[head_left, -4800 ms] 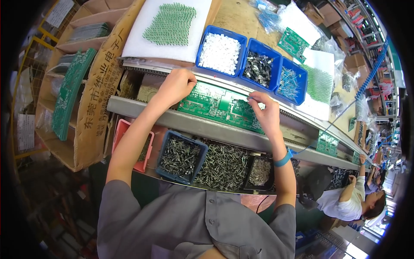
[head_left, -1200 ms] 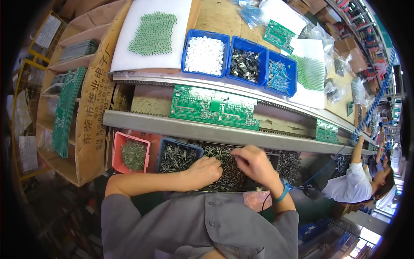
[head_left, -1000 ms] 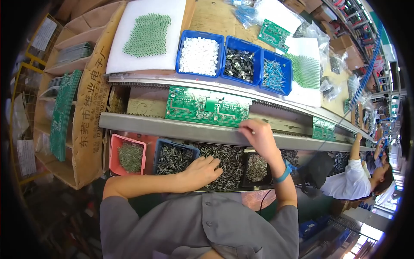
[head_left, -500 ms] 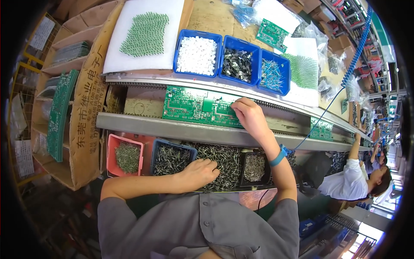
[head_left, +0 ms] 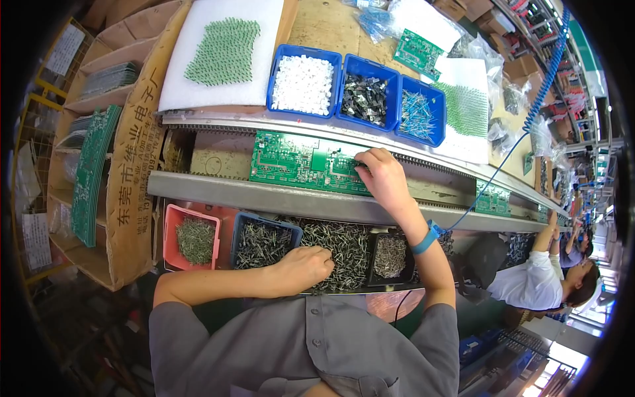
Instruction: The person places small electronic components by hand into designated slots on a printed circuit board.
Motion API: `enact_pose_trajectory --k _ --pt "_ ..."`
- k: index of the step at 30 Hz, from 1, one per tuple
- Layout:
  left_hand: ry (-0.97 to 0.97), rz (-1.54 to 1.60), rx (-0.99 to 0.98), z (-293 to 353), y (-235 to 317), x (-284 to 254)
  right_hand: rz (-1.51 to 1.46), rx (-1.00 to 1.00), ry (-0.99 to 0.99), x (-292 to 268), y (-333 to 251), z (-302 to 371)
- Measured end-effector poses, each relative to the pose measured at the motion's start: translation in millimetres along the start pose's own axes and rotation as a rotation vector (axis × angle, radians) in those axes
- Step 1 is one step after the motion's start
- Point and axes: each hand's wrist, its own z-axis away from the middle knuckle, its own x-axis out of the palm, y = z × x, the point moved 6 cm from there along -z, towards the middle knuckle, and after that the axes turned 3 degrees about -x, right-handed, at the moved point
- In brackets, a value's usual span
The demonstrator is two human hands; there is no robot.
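A green circuit board lies in the conveyor track in front of me. Over its right end is my right hand, fingertips pinched together close to the board's surface; whatever they hold is too small to make out. My left hand rests at the near edge of a heap of small leaded components, its fingers curled closed and what is in them hidden. Left of that hand stands a dark blue bin of similar dark parts. A pink bin of finer leaded parts is farther left.
Beyond the track stand blue bins of white parts, black parts and blue leaded parts. A steel rail runs along the near side. At left is a cardboard rack. A blue wrist strap trails a cord; a co-worker sits right.
My right hand has shifted very slightly, its fingers still together at the board's right end. My left hand stays at the component heap. The co-worker's arms have moved.
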Motion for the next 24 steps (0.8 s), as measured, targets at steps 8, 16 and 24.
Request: enact_pose_trajectory --k 8,16,24 --pt "0.174 0.088 0.012 4 -7 -49 -0.073 0.08 -0.027 4 11 6" --pt "0.724 -0.015 -0.223 20 -92 -115 -0.256 -0.031 -0.383 4 -74 42" --pt "0.781 -0.304 -0.278 17 -127 -132 -0.08 -0.075 -0.583 36 -113 90"
